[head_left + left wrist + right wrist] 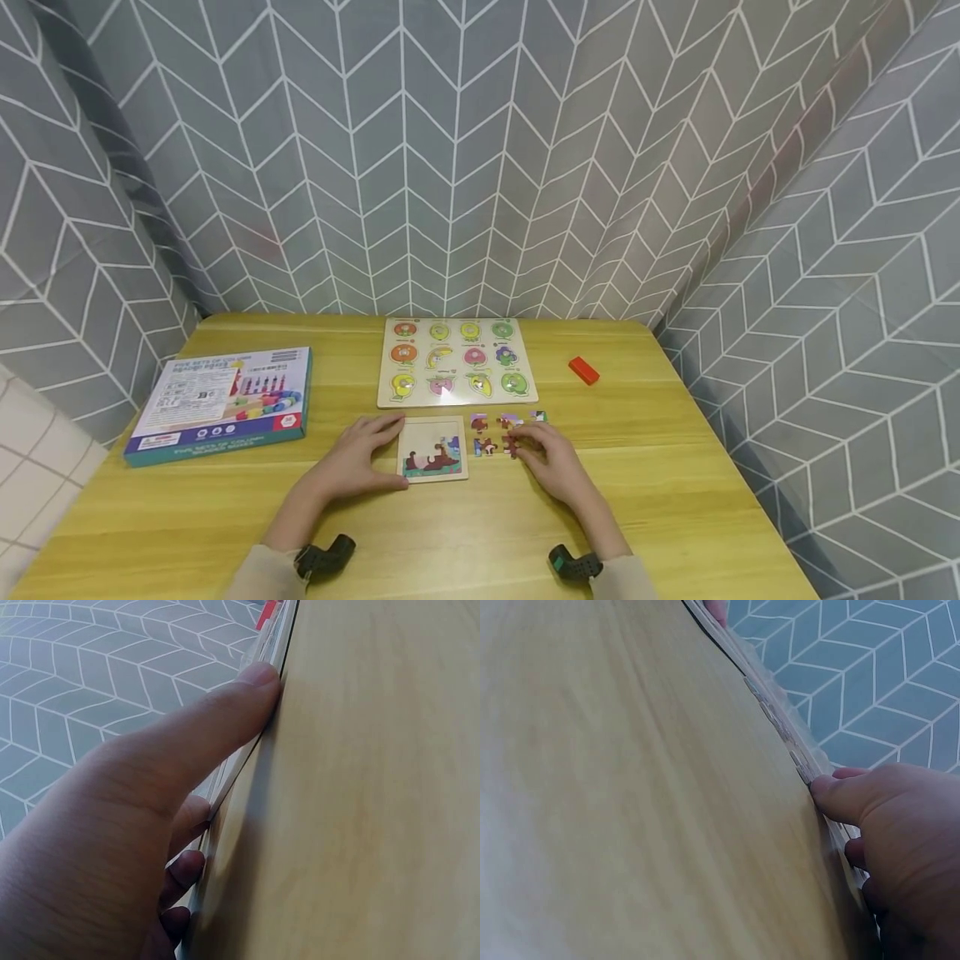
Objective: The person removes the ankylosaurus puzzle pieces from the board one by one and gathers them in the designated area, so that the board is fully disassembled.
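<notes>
A small square wooden puzzle tray (431, 477) lies on the table, its lower part filled with pieces that show a brown animal. At its left side, my left hand (360, 458) holds the tray, thumb at the near corner and fingers at the far one. The left thumb (225, 712) touches the tray's edge in the left wrist view. Right of the tray lie several loose jigsaw pieces (484, 447). My right hand (553, 462) pinches a brown puzzle piece (510, 447) among them between thumb and fingers; the fingers partly cover it.
Behind the tray lies a wooden fruit peg puzzle (384, 375). A red block (583, 370) sits at the right. At the left lies a flat toy box (217, 404). The wooden table (450, 542) ends at a patterned curtain (465, 167).
</notes>
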Tool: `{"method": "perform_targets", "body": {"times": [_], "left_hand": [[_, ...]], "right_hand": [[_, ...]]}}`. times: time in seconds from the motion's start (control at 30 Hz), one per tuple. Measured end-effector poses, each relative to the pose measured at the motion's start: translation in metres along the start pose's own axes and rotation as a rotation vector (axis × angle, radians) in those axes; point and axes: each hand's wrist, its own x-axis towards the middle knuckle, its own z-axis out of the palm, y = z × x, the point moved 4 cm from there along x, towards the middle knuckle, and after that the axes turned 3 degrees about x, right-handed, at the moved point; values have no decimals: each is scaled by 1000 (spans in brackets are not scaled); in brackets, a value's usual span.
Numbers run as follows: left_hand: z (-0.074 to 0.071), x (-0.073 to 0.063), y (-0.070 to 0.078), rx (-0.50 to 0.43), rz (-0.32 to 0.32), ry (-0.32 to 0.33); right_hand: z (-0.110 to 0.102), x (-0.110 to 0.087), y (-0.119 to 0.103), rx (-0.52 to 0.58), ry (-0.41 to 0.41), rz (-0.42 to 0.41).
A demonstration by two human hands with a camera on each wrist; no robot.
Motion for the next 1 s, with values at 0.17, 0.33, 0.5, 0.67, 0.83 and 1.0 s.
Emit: {"method": "perform_targets", "body": {"times": [0.17, 0.33, 0.5, 0.67, 0.83, 1.0], "left_hand": [[1, 1, -1, 5, 3, 0], [1, 1, -2, 4, -1, 1], [0, 0, -1, 2, -4, -5], [0, 1, -2, 2, -8, -11], [2, 2, -1, 7, 1, -19], [0, 0, 1, 0, -6, -7]], "right_hand": [[0, 0, -1, -14, 5, 29], [-1, 0, -1, -18, 6, 32], [-2, 1, 0, -18, 30, 24], [-3, 2, -4, -18, 73, -11], [3, 5, -24, -9, 124, -74], [29, 14, -49, 2, 22, -134]]}}
